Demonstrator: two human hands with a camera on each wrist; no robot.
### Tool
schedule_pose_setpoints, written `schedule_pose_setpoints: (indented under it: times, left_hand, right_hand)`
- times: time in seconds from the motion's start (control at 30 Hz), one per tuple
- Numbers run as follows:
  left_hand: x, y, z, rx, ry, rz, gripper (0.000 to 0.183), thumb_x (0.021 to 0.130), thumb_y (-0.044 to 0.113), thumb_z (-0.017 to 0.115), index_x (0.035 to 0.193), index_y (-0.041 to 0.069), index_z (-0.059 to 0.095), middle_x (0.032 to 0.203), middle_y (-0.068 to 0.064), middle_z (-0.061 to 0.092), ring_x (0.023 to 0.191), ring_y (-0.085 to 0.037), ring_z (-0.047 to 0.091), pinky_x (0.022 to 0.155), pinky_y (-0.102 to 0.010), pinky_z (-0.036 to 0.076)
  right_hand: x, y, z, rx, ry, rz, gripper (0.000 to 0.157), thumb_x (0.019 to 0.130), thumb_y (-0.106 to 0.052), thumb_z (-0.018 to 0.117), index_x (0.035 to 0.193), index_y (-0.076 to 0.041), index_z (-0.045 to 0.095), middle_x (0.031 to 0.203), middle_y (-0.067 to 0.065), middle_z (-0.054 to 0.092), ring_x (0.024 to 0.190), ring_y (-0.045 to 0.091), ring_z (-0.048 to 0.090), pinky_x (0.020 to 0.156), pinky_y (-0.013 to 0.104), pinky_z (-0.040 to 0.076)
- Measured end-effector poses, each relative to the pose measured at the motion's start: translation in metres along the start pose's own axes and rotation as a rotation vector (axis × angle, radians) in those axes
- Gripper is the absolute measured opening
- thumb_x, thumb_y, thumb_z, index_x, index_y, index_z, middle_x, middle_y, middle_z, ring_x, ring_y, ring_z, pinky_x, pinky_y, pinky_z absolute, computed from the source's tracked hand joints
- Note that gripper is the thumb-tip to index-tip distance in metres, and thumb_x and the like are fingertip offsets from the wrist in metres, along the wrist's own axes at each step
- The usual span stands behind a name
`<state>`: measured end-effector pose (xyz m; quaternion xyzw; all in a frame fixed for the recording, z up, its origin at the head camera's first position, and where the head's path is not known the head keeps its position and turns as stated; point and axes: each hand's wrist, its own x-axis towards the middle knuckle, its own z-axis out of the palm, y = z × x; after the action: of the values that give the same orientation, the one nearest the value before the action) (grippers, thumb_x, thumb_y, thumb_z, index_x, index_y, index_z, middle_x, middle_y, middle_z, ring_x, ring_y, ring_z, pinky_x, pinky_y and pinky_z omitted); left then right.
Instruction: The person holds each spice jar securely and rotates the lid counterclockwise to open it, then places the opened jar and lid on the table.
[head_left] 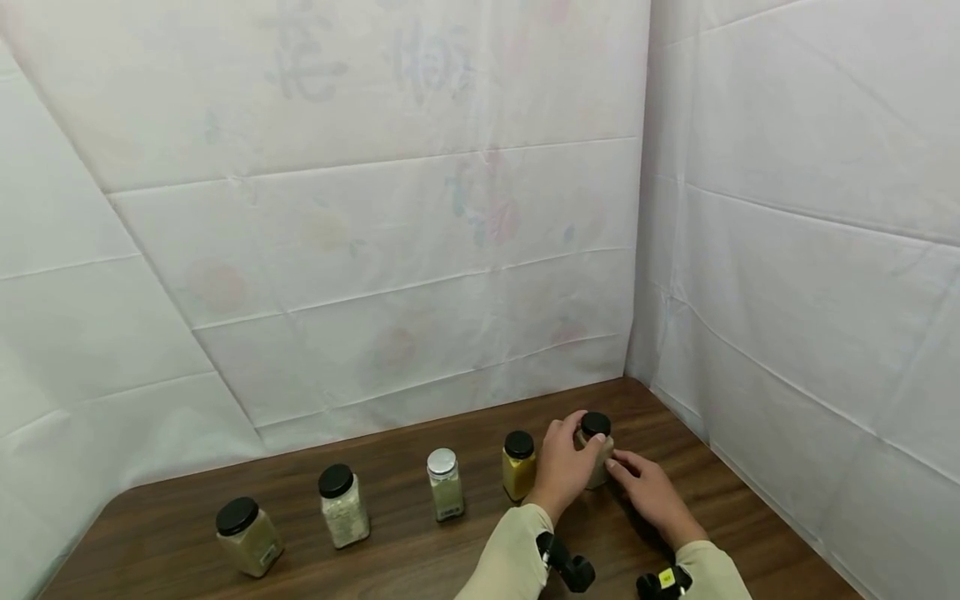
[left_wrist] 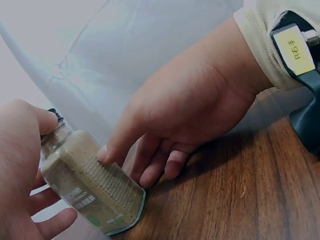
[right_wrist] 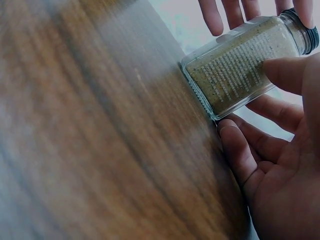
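Note:
A square glass spice jar (head_left: 597, 477) with a black lid stands on the brown wooden table (head_left: 397, 575), near its far right corner. My left hand (head_left: 564, 467) holds it by the top, the thumb at the lid and neck. On the other side, my right hand (head_left: 654, 497) grips the lower body, its thumb on the printed face. In the left wrist view the jar (left_wrist: 92, 175) shows a beige, speckled powder and white print. Its base meets the table in the right wrist view, where the right fingers (right_wrist: 237, 150) lie beside the lower edge.
Left of the hands stand a yellow-filled jar (head_left: 518, 475), a silver-lidded jar (head_left: 446, 492), a black-lidded jar of pale flakes (head_left: 347, 517) and a black-lidded jar of tan powder (head_left: 253, 546). White sheeting (head_left: 420, 292) hangs behind and along the right side.

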<state>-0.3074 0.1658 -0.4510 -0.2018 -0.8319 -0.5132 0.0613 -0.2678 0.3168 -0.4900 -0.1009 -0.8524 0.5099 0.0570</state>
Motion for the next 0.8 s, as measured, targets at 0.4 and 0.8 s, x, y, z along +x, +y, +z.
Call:
schedule_pose_setpoints:
  times: [0.4, 0.8]
  left_hand:
    - [-0.0006, 0.0025, 0.0029, -0.003, 0.074, 0.02, 0.043, 0.087, 0.047, 0.06, 0.126, 0.028, 0.056, 0.104, 0.007, 0.053, 0.091, -0.009, 0.052, 0.077, -0.031, 0.044]
    - [-0.003, 0.0042, 0.0052, -0.03, 0.191, 0.142, 0.041, 0.086, 0.041, 0.064, 0.125, 0.031, 0.055, 0.103, 0.011, 0.052, 0.09, -0.009, 0.053, 0.075, -0.027, 0.044]
  right_hand:
    - [0.0, -0.0003, -0.0012, 0.002, 0.002, -0.007, 0.059, 0.09, -0.049, 0.053, 0.131, -0.006, 0.05, 0.124, 0.014, 0.054, 0.098, 0.021, 0.056, 0.071, 0.033, 0.05]
    - [-0.003, 0.0002, -0.002, -0.012, 0.01, -0.047, 0.061, 0.089, -0.051, 0.052, 0.13, -0.005, 0.051, 0.125, 0.013, 0.055, 0.108, 0.026, 0.053, 0.081, 0.04, 0.047]
